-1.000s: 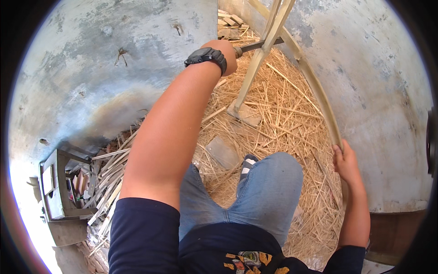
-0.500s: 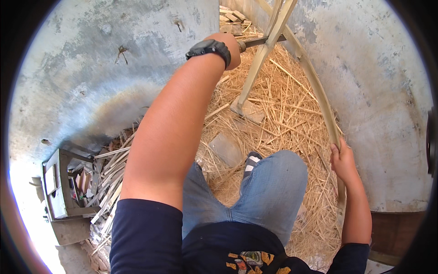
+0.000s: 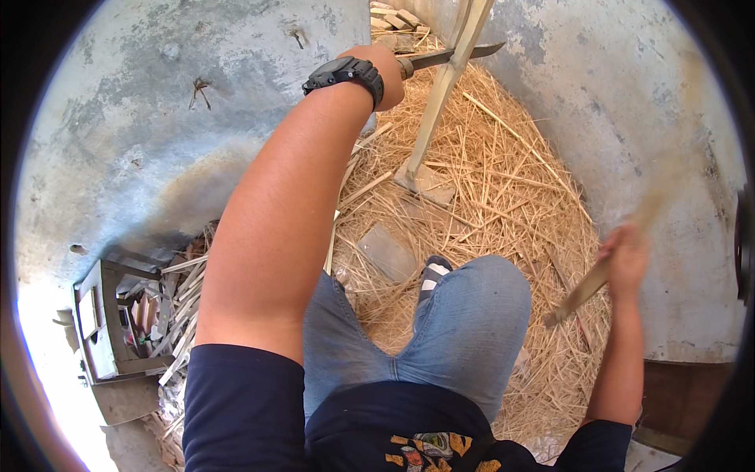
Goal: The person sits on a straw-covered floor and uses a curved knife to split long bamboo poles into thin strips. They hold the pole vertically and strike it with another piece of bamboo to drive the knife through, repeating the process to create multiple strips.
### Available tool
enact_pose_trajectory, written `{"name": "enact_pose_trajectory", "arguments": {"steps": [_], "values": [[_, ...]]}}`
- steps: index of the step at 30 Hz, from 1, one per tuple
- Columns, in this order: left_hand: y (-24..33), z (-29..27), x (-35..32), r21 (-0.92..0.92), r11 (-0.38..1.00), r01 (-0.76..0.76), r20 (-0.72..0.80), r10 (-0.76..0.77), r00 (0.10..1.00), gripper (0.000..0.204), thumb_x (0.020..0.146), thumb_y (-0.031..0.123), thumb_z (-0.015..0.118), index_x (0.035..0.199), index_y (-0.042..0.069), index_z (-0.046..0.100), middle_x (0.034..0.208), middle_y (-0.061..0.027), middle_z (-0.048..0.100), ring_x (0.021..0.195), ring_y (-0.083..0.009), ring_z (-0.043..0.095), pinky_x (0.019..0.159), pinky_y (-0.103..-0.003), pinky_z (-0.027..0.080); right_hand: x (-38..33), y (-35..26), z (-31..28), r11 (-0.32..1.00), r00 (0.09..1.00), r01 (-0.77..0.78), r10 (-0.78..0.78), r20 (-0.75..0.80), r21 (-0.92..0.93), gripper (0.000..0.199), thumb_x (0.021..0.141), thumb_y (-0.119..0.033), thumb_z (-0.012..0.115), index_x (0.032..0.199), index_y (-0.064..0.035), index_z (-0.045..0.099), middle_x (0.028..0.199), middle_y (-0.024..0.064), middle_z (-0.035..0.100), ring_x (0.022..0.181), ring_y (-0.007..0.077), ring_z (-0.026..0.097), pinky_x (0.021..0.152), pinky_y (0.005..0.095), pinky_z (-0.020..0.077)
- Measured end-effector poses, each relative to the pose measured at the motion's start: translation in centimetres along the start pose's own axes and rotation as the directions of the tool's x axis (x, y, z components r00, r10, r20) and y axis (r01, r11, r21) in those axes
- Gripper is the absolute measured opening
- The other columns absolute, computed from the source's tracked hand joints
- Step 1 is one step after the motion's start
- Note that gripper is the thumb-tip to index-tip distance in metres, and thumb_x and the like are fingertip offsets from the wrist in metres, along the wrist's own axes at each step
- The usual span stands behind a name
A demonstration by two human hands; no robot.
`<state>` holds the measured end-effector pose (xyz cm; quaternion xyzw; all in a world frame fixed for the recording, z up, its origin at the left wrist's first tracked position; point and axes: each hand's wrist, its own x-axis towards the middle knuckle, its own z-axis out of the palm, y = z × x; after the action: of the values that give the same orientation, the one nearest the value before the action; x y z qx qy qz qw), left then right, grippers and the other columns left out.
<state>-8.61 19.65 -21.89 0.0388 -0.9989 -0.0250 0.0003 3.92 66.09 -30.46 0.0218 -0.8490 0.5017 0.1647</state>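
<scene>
My left hand, with a black watch on its wrist, is closed on the handle of a knife at the top of the view. The long dark blade lies crosswise at an upright, slanting bamboo piece, which forks near the blade. The lower end of this piece rests on a flat block on the floor. On the right, my right hand grips a long bamboo strip. The strip's upper part is smeared by motion, and it stands apart from the knife.
Straw-like shavings cover the floor. A flat grey slab lies by my foot. To the left stands a wooden box frame beside a pile of strips. Grey walls rise on both sides.
The long strip has come away from the knife and the forked piece, swinging right with my right hand. The blade's tip now shows. My left hand has shifted slightly left and up.
</scene>
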Motion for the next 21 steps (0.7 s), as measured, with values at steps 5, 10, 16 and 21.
{"name": "enact_pose_trajectory", "arguments": {"steps": [5,10,16,21], "values": [[0.7,-0.8,-0.7,0.009,1.000,0.023,0.026,-0.023,0.999,0.034,0.087,0.030,0.070,0.106,0.002,0.074,0.099,-0.0183,0.074,0.090,-0.0333,0.072,0.081,-0.042,0.058,-2.1,-0.8,3.8,0.896,0.886,-0.168,0.319,0.336,-0.410,0.024,0.106,-0.022,0.052,0.118,-0.0009,0.056,0.067,0.0047,0.058,0.057,0.0124,0.056,0.051,0.0309,0.0444],[0.1,-1.4,-1.3,-0.197,0.966,-0.167,-0.030,0.165,0.986,0.048,0.087,0.042,0.073,0.103,-0.003,0.069,0.090,-0.0188,0.073,0.088,-0.0352,0.071,0.076,-0.044,0.056,-1.4,-2.0,2.8,0.892,0.849,-0.271,0.399,0.346,-0.362,0.024,0.106,-0.023,0.051,0.119,-0.0026,0.056,0.066,0.0040,0.056,0.051,0.0129,0.054,0.048,0.0305,0.0444],[0.7,-1.0,-1.3,-0.082,0.992,-0.100,0.015,0.101,0.995,0.049,0.087,0.044,0.074,0.105,-0.001,0.069,0.098,-0.0216,0.072,0.096,-0.0369,0.069,0.086,-0.045,0.054,0.1,-2.8,-0.5,0.920,0.871,-0.389,0.385,0.306,-0.050,0.039,0.106,-0.039,0.051,0.120,-0.0032,0.055,0.068,0.0019,0.057,0.055,0.0121,0.057,0.050,0.0271,0.0481],[0.5,-0.5,-0.9,-0.067,0.990,-0.120,-0.013,0.120,0.993,0.046,0.087,0.042,0.074,0.105,0.000,0.070,0.099,-0.0211,0.072,0.096,-0.0368,0.069,0.086,-0.045,0.054,2.5,-8.4,-4.5,0.991,0.994,-0.067,0.076,-0.082,0.114,0.046,0.107,-0.040,0.048,0.129,0.0008,0.050,0.084,0.0047,0.061,0.064,0.0109,0.059,0.056,0.0247,0.0493]]}}
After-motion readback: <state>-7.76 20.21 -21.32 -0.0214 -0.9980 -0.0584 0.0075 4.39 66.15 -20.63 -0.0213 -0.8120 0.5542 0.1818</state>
